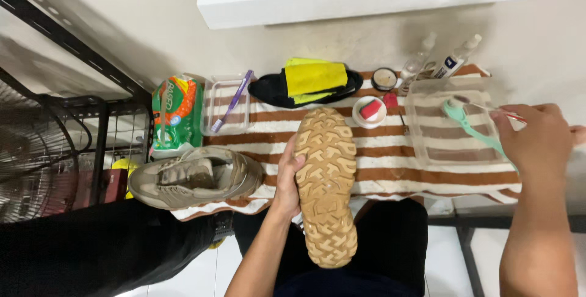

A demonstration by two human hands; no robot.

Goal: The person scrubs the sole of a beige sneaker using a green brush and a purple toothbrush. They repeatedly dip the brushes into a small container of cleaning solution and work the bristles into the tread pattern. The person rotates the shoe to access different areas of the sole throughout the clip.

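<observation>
My left hand [287,178] grips a tan shoe [326,181] by its side and holds it sole up above my lap. The lugged sole faces the camera. My right hand [537,141] is closed on the handle of a mint-green brush [473,129]. The brush head reaches into a clear plastic tub [455,120] on the right. The matching tan shoe [192,178] lies on its side at the left, on a brown and white striped towel [390,169].
On the towel: a clear tray with a purple toothbrush [233,100], a yellow cloth on a black cloth [314,77], a small white dish with a red piece [370,111], a round tin [384,78], two spray bottles [455,59]. A green packet [176,114] and a black rack [91,126] stand left.
</observation>
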